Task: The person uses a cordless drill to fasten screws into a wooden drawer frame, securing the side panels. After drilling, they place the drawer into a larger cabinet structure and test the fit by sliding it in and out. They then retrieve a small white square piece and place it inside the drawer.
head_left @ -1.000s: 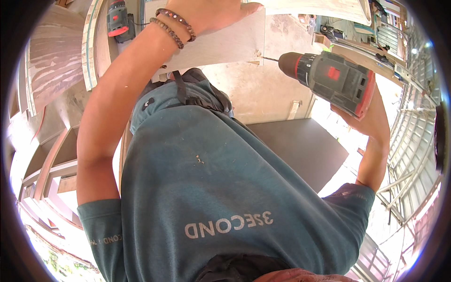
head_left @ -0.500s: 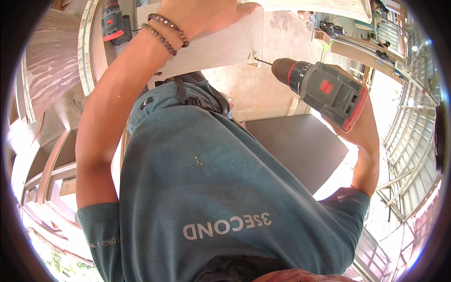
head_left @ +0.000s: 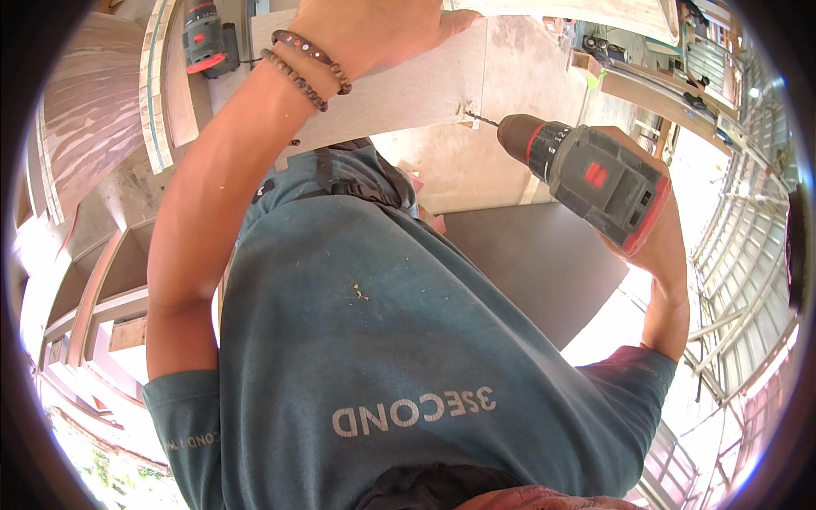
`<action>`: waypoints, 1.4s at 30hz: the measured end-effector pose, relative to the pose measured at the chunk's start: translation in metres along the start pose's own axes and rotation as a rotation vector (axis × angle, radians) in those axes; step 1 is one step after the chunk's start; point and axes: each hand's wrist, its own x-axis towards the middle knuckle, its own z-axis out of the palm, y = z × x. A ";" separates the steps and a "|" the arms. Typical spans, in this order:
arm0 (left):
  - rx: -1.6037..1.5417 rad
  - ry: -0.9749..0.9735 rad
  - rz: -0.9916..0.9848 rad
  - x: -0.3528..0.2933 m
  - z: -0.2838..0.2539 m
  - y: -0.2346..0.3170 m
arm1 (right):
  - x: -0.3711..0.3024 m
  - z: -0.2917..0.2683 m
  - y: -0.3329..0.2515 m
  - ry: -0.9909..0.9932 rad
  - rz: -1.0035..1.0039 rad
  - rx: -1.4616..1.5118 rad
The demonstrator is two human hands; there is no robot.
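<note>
My right hand (head_left: 656, 253) is wrapped around the handle of a grey and red cordless drill (head_left: 599, 183), whose body hides most of the fingers. The thin twist bit (head_left: 484, 119) points left, its tip at the lower right corner of a pale wooden panel (head_left: 408, 95). Light wood shavings cling around the tip; how deep it sits cannot be made out. Across the panel's upper part lies my left hand (head_left: 382, 32), thumb stretched out to the right. Its other fingers are hidden or out of view at the top edge. Two beaded bracelets (head_left: 304, 66) circle that wrist.
A second cordless drill (head_left: 204, 42) rests at the upper left, beside a curved wooden frame (head_left: 155, 93). A dark flat sheet (head_left: 531, 263) lies below the drill in hand. Cluttered wooden ledges (head_left: 654, 89) and a metal lattice (head_left: 739, 255) stand on the right.
The whole view has shifted slightly, so panel, arms and drill appear a little farther right and lower. The bit's tip stays at the panel's corner, and both hands keep their positions.
</note>
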 end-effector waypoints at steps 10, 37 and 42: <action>-0.041 0.044 0.004 0.001 0.000 0.001 | 0.002 -0.001 -0.012 0.042 0.021 -0.054; -0.112 -0.081 -0.043 0.008 -0.007 0.001 | 0.019 -0.002 -0.027 -0.005 0.060 -0.110; -0.128 -0.057 -0.048 0.007 -0.006 -0.002 | 0.023 0.002 -0.026 -0.003 0.003 -0.167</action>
